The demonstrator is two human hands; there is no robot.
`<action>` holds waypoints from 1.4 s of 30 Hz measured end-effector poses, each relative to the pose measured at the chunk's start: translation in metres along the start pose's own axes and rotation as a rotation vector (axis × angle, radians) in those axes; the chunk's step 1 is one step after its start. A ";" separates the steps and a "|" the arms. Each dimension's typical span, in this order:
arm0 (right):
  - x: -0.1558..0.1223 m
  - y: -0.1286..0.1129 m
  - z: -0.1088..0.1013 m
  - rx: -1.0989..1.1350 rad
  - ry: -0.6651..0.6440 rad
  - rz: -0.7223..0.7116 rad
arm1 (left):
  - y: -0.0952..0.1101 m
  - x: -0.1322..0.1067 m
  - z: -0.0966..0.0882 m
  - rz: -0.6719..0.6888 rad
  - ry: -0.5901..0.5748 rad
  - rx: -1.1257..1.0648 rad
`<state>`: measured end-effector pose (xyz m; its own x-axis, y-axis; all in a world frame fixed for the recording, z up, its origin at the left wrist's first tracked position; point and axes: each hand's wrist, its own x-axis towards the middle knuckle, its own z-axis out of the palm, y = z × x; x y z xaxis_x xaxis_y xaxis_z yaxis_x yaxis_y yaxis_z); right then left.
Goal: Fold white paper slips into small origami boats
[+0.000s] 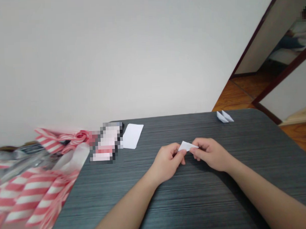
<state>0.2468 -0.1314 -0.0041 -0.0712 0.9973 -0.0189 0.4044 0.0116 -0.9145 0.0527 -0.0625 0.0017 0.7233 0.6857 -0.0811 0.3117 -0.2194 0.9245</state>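
Head view: the left hand (167,162) and right hand (210,154) clamp a folded white paper (187,146) between their fingers. Beyond the fingers lie a paper boat (224,116) and an unfolded sheet (132,136).

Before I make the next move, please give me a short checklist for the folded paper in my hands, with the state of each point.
Folded white paper held between both hands: ok.
Left hand and right hand both gripping it: ok.
Its creases sharp: cannot tell, fingers hide them.
White sheet on the dark table, apart from hands: ok.
Small folded paper near far edge, untouched: ok.
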 end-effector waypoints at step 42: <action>-0.002 -0.007 -0.001 -0.092 -0.022 0.009 | -0.004 0.000 0.000 0.014 -0.038 -0.014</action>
<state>0.2456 -0.1330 0.0025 -0.0865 0.9956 -0.0364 0.4867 0.0103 -0.8735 0.0509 -0.0618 -0.0023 0.7504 0.6559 -0.0817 0.2925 -0.2187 0.9309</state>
